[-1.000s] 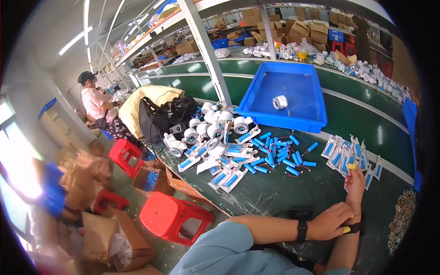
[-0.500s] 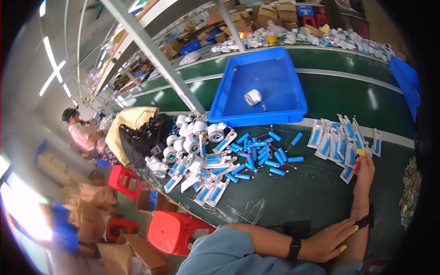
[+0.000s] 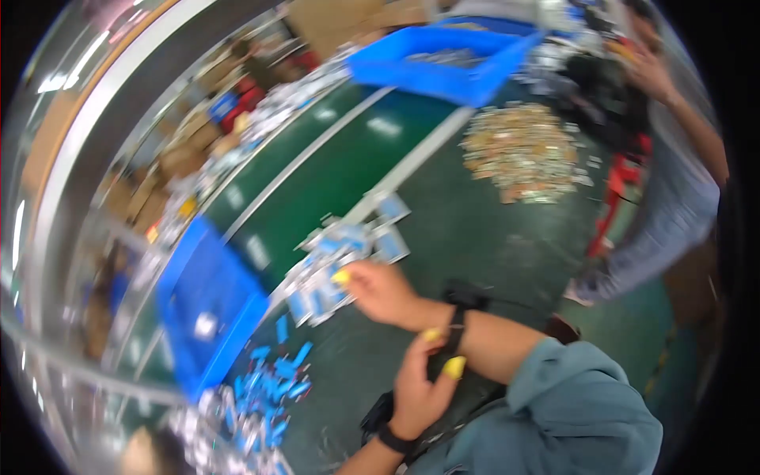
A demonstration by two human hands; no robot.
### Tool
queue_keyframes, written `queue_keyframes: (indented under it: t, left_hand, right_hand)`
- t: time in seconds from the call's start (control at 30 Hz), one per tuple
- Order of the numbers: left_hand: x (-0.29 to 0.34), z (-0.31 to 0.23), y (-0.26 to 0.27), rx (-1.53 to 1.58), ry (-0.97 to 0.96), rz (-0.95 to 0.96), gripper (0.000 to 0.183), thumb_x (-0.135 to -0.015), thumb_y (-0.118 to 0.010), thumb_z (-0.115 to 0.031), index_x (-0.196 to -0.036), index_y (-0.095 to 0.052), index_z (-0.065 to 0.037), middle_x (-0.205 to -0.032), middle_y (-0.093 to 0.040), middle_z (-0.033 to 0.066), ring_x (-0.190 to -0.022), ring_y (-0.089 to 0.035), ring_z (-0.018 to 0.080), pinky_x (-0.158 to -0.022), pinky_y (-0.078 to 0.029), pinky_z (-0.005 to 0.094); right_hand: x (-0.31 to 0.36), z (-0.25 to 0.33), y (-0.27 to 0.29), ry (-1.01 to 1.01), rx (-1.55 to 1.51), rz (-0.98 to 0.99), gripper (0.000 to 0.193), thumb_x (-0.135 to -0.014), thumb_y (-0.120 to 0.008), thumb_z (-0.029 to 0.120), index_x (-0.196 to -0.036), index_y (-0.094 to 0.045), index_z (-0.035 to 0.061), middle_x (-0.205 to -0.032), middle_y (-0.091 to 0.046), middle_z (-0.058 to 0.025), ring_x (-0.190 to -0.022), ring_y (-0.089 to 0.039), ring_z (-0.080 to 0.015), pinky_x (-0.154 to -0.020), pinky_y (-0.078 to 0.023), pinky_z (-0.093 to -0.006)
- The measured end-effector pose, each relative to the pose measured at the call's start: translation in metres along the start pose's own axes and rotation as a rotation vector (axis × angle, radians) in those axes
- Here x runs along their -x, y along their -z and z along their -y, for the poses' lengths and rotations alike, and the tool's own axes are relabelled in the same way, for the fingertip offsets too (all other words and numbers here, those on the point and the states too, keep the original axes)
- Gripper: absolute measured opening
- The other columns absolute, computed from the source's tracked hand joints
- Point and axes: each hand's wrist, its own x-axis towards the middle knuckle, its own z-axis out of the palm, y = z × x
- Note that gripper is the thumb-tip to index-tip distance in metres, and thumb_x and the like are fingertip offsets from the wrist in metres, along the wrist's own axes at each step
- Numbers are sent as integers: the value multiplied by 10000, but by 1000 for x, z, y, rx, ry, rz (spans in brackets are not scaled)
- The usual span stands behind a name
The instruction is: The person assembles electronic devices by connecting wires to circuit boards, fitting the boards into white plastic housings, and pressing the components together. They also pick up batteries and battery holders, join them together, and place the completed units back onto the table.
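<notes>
My right hand (image 3: 384, 293) reaches over a heap of white casings with blue cylindrical cells in them (image 3: 328, 257). Its fingers are curled, and one fingertip in a yellow cover touches the heap; blur hides what they hold, if anything. Yellow covers also sit on the thumb and a finger of my left hand (image 3: 419, 396). That hand rests against my right wrist beside its black wristband (image 3: 456, 328), thumb and finger apart. Loose blue battery cells (image 3: 273, 384) lie to the left, with white round housings (image 3: 194, 435) beyond them, smeared by motion.
A blue tray (image 3: 237, 261) with one white piece stands left on the green bench. Another blue tray (image 3: 443, 83) is at the back. A pile of small flat metallic-looking pieces (image 3: 518, 154) lies right of centre. A co-worker's arm (image 3: 685, 119) shows at the right edge.
The view has swung to the right, bringing the pile of small flat pieces and a co-worker into sight. My left hand stays by my right wrist, its thumb and finger now spread.
</notes>
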Motion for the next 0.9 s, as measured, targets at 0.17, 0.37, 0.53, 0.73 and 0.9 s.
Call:
queue_keyframes:
  t: [0.17, 0.37, 0.53, 0.73, 0.9]
  left_hand:
    - [-3, 5, 6, 319, 171, 79, 456, -830, -641, 9, -1228, -418, 11, -1009, -600, 91, -922, -580, 155, -853, -455, 279]
    - [1, 2, -2, 168, 57, 92, 298, -838, -636, -10, -1068, -449, -36, -960, -484, 36, -873, -492, 109, -819, -404, 245]
    - [3, 2, -12, 221, 59, -176, 190, -895, -610, -28, -997, -450, -43, -885, -458, -4, -767, -439, 60, -681, -382, 194]
    - [-17, 9, 3, -137, -4, -417, 139, -937, -588, -56, -944, -452, -28, -822, -490, 5, -685, -440, 49, -598, -375, 202]
    - [-33, 22, 12, 149, -68, -460, 138, -926, -591, -47, -959, -462, -10, -831, -496, 15, -673, -454, 50, -581, -381, 200]
  right_hand:
    - [5, 12, 3, 199, 155, -68, 107, -841, -560, 106, -924, -612, 63, -762, -581, -142, -691, -589, -334, -599, -452, -417]
    - [8, 26, 6, 246, 159, 18, 99, -855, -543, 120, -913, -604, 69, -749, -571, -116, -689, -586, -326, -597, -439, -424]
    - [10, 38, -4, 257, 82, 18, 98, -848, -541, 126, -824, -541, 31, -730, -556, -148, -647, -537, -378, -577, -394, -469]
    - [11, 8, -21, -28, -27, 53, 173, -850, -539, 167, -764, -544, 17, -701, -578, -186, -685, -569, -388, -591, -425, -442]
    - [7, -19, -37, -179, -29, -129, 234, -846, -532, 231, -773, -617, 25, -722, -620, -199, -712, -617, -367, -630, -461, -444]
